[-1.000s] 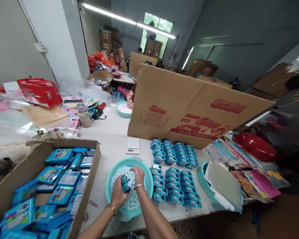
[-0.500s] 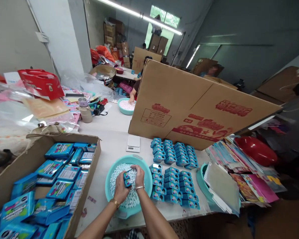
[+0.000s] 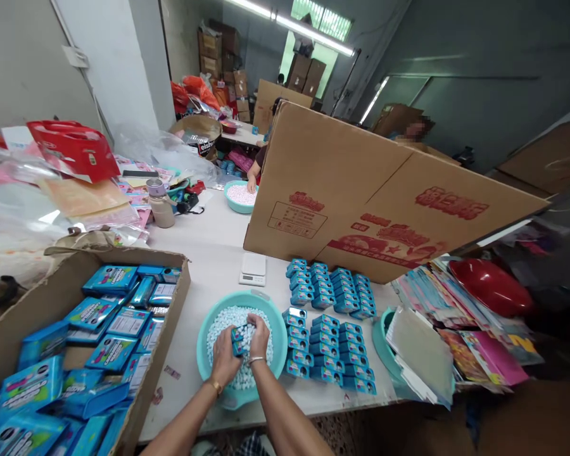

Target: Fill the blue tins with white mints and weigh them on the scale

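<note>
Over a turquoise basin of small white candies, my left hand is closed round small blue tins, their ends facing my right hand. More than one tin seems to be in the grip, but the fingers hide part of them. My right hand is beside the tins, its fingers curled in among the candies and apparently closed on some. Right of the basin, several blue tins stand in stacked rows. A cardboard box at the left holds many loose blue tins.
A white scale lies behind the basin. A large cardboard sheet stands across the table. At the right are a bin with papers and a red basin. Beyond, another person's hand reaches into a basin.
My right hand's fingers have curled in closer to the candies beside the tins. My left hand keeps its hold on the tins. The view has shifted slightly.
</note>
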The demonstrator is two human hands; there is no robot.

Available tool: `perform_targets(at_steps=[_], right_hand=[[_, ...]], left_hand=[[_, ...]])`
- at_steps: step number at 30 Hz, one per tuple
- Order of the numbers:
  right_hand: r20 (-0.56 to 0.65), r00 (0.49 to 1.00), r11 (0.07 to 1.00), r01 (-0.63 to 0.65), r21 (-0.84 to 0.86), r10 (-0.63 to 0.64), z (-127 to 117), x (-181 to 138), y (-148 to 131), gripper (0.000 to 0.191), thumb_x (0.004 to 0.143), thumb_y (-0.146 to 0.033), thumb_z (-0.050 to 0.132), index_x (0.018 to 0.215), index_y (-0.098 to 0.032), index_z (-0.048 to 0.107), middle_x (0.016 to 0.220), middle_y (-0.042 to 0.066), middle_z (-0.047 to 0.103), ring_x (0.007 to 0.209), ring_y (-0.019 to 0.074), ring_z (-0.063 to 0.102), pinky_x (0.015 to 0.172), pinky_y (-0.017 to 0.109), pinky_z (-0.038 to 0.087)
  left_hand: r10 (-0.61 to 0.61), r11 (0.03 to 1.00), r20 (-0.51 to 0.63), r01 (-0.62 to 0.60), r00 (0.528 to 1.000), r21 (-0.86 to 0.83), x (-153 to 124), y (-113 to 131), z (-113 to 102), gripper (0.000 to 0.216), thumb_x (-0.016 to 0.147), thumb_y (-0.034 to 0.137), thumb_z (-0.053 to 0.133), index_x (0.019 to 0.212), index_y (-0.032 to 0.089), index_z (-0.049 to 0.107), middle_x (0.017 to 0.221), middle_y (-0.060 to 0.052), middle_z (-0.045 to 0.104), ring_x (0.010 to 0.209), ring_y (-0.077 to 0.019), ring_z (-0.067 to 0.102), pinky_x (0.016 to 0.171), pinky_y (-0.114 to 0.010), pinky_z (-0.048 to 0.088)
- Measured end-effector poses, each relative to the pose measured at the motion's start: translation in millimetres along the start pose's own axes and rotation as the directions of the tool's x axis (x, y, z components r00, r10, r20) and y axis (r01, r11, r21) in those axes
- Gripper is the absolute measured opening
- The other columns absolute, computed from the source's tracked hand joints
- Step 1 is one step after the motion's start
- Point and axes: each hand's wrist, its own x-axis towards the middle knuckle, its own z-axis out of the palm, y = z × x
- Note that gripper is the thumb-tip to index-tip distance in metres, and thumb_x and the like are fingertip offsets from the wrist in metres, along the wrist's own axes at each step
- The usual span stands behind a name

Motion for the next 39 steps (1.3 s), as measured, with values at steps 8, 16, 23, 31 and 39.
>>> perform_targets(at_steps=[8,16,23,31,39], right_hand=[[-0.011,0.999,0.997,-0.042,0.062,0.043,2,4,8,0.041,0.083,-0.042,0.042,0.088,-0.014,0.072,0.094,0.010,0.075,0.094,0.0239,0.068,0.090,0.036,0.050],[0.206,0.979,1.000,-0.006,0.011,0.004,-27,-7,14,0.045,0.091,-0.043,0.041,0.112,-0.016,0.071,0.118,0.010,0.071,0.112,0.0232,0.063,0.103,0.038,0.044],[0.574,0.799,0.801,0.457,-0.386,-0.180,-24,53,39,0.037,0.093,-0.035,0.043,0.103,-0.017,0.075,0.109,0.012,0.069,0.107,0.0242,0.059,0.099,0.040,0.043],[0.968,0.252,0.359,0.903,-0.237,0.004,37,85,79,0.022,0.088,-0.044,0.059,0.097,-0.029,0.074,0.115,0.005,0.064,0.111,0.0264,0.047,0.096,0.043,0.034],[0.825,0.561,0.289,0.781,-0.554,0.067,-52,93,72,0.025,0.088,-0.026,0.050,0.090,-0.021,0.074,0.100,0.011,0.067,0.096,0.0245,0.057,0.086,0.035,0.041]], left_hand=[[0.077,0.994,0.002,-0.076,0.997,-0.082,5,-11,-3,0.068,0.059,0.013,0.056,0.127,0.016,0.047,0.124,-0.014,0.058,0.121,-0.0330,0.054,0.104,-0.052,0.041],[-0.025,0.963,0.034,0.034,0.999,-0.266,-3,-19,12,0.073,0.061,0.020,0.065,0.130,0.015,0.041,0.129,-0.017,0.054,0.123,-0.0323,0.054,0.107,-0.052,0.042],[-0.269,0.889,-0.018,0.241,0.963,-0.389,-30,-15,-11,0.077,0.067,0.031,0.071,0.135,0.021,0.035,0.137,-0.015,0.049,0.130,-0.0320,0.048,0.111,-0.051,0.036],[-0.380,0.907,-0.211,0.408,0.900,0.107,-51,16,-5,0.068,0.079,0.032,0.058,0.138,0.017,0.029,0.135,-0.018,0.048,0.128,-0.0353,0.044,0.106,-0.051,0.037],[-0.403,0.785,0.281,0.171,0.871,0.595,27,30,-13,0.062,0.057,0.010,0.062,0.119,0.014,0.052,0.121,-0.021,0.059,0.117,-0.0414,0.051,0.092,-0.056,0.039]])
